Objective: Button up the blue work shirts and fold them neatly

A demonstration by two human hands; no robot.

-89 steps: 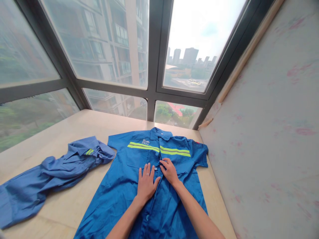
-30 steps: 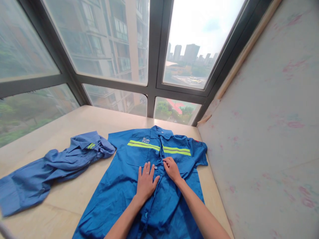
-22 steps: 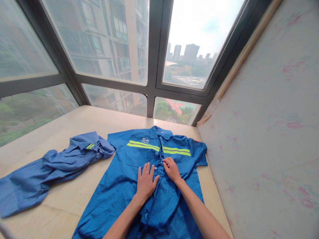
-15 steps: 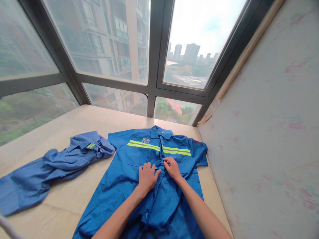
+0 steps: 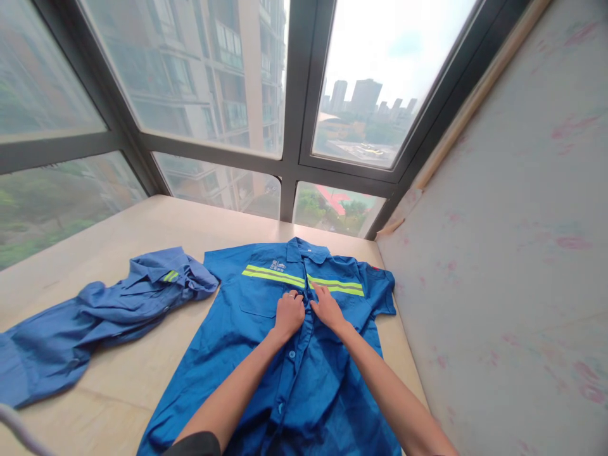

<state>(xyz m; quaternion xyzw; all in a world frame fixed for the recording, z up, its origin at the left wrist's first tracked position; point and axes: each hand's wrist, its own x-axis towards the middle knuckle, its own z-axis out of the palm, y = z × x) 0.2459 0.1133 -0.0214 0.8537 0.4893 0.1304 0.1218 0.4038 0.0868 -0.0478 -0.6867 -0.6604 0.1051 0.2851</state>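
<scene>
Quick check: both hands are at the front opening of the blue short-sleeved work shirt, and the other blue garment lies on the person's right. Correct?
Not quite: the other blue garment lies on the person's left, not right, as the head view shows. The rest stands: left hand and right hand are at the front opening of the blue short-sleeved work shirt.
</scene>
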